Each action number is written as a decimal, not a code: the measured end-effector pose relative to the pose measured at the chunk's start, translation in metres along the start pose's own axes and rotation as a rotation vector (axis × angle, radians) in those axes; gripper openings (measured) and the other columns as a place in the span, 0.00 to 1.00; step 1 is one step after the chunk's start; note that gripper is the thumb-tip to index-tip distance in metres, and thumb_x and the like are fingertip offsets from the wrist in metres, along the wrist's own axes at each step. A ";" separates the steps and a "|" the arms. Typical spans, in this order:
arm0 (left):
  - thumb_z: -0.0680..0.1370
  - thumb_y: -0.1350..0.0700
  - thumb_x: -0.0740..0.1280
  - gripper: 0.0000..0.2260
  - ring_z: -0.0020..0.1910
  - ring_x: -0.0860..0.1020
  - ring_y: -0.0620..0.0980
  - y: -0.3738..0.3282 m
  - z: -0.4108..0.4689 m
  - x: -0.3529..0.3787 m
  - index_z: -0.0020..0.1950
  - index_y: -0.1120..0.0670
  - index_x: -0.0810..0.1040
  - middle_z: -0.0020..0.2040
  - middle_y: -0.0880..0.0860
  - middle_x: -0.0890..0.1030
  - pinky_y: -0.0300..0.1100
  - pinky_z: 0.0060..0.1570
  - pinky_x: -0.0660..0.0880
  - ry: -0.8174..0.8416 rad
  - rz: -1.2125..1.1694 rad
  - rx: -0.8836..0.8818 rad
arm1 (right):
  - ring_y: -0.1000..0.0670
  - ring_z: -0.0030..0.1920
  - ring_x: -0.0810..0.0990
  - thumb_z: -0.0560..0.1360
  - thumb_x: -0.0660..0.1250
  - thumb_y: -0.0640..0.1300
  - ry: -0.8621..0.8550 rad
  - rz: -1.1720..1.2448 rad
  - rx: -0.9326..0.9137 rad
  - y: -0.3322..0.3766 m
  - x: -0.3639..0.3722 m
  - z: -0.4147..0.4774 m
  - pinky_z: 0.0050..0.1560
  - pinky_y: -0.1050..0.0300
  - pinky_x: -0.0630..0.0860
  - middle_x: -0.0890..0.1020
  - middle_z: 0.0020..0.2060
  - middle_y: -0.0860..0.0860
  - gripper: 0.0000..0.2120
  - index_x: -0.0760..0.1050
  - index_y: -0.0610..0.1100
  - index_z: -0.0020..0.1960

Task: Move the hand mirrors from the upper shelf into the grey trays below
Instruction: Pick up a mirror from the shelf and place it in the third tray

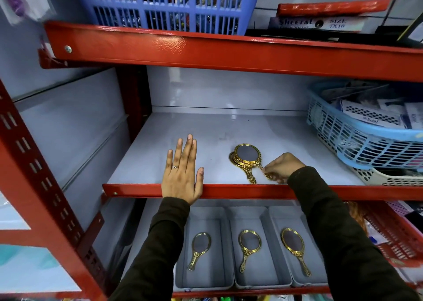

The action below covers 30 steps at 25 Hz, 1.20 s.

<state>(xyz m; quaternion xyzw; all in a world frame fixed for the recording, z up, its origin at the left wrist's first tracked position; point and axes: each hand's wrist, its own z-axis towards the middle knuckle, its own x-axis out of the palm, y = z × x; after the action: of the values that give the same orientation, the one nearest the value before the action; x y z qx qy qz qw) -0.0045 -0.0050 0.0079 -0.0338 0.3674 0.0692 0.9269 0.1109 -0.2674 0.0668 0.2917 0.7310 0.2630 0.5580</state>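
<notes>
A small stack of gold-framed hand mirrors [247, 156] lies on the pale upper shelf [217, 129], handles toward me. My right hand [282, 167] pinches the handle of the top mirror near the shelf's front edge. My left hand [183, 175] rests flat and open on the shelf, to the left of the stack, holding nothing. On the shelf below stand three grey trays side by side: the left tray [183, 275], the middle tray [270, 278] and the right tray [297, 280]. Each holds one gold hand mirror: [199, 249], [248, 247], [294, 248].
A red shelf lip [240, 191] runs across under both wrists. A light blue basket [366, 138] of packets sits on a white basket [389, 178] at the right end of the upper shelf. A blue crate [167, 5] stands overhead. The red upright [45, 197] is on the left.
</notes>
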 end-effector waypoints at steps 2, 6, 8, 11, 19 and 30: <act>0.77 0.47 0.52 0.32 0.79 0.50 0.52 0.001 0.000 -0.002 0.79 0.58 0.51 0.80 0.56 0.55 0.48 0.78 0.40 0.018 -0.004 -0.007 | 0.50 0.29 0.75 0.70 0.74 0.39 0.122 0.185 0.039 0.002 -0.002 -0.004 0.30 0.60 0.74 0.82 0.39 0.38 0.15 0.82 0.32 0.53; 0.77 0.47 0.51 0.32 0.79 0.51 0.53 -0.001 0.000 -0.004 0.79 0.58 0.51 0.80 0.56 0.54 0.50 0.78 0.43 0.045 0.000 -0.024 | 0.51 0.36 0.78 0.71 0.73 0.38 0.207 0.398 0.078 0.004 -0.005 -0.012 0.34 0.62 0.75 0.85 0.52 0.38 0.17 0.80 0.33 0.57; 0.77 0.47 0.51 0.32 0.80 0.51 0.54 -0.001 0.000 -0.005 0.79 0.58 0.52 0.80 0.56 0.53 0.51 0.77 0.46 0.064 -0.001 -0.025 | 0.52 0.37 0.79 0.71 0.73 0.39 0.221 0.440 0.051 0.005 -0.011 -0.022 0.34 0.63 0.76 0.85 0.52 0.40 0.16 0.81 0.34 0.57; 0.78 0.48 0.50 0.32 0.80 0.50 0.54 -0.002 0.000 -0.008 0.80 0.59 0.51 0.81 0.55 0.51 0.52 0.78 0.48 0.092 -0.001 -0.031 | 0.53 0.37 0.80 0.71 0.74 0.41 0.244 0.480 -0.005 0.004 -0.025 -0.041 0.34 0.64 0.76 0.86 0.51 0.43 0.15 0.82 0.37 0.56; 0.78 0.49 0.50 0.32 0.80 0.47 0.53 -0.005 -0.001 -0.009 0.80 0.59 0.50 0.81 0.55 0.50 0.49 0.78 0.40 0.118 0.031 -0.047 | 0.55 0.33 0.84 0.65 0.76 0.45 0.395 0.438 -0.055 -0.043 -0.048 -0.104 0.32 0.65 0.79 0.88 0.46 0.45 0.17 0.85 0.42 0.52; 0.78 0.49 0.49 0.31 0.80 0.46 0.52 -0.007 -0.003 -0.006 0.80 0.58 0.48 0.81 0.55 0.48 0.49 0.78 0.41 0.101 0.030 -0.068 | 0.54 0.36 0.85 0.67 0.77 0.44 0.620 0.246 0.272 -0.186 -0.021 -0.107 0.35 0.63 0.80 0.88 0.41 0.48 0.14 0.85 0.45 0.52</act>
<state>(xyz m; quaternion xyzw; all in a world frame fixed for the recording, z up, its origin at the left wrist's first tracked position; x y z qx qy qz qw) -0.0097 -0.0131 0.0104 -0.0629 0.4114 0.0937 0.9044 -0.0131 -0.4169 -0.0259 0.3555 0.8532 0.3046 0.2302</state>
